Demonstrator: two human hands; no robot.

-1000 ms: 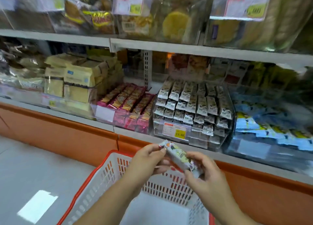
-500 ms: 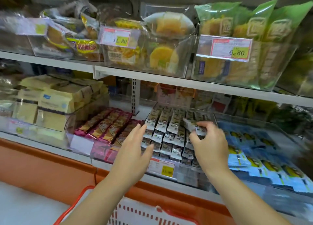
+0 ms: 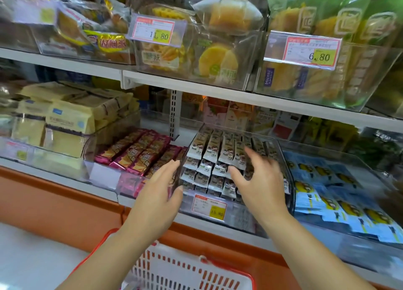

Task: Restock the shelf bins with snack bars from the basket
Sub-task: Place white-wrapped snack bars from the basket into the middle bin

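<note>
White snack bars [image 3: 213, 150] fill the clear bin [image 3: 242, 215]; the one my right hand [image 3: 261, 189] held a moment ago lies now among them. It and my left hand [image 3: 159, 200] hover empty, fingers wide. Next, I think, the basket [image 3: 174, 272] again.

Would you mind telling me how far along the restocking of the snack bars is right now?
Done: the clear bin is packed with rows of white snack bars. In hand: nothing; the left hand and right hand are both open at that bin. Left: unclear, since the basket below shows only its rim and wall, not its contents.
</note>
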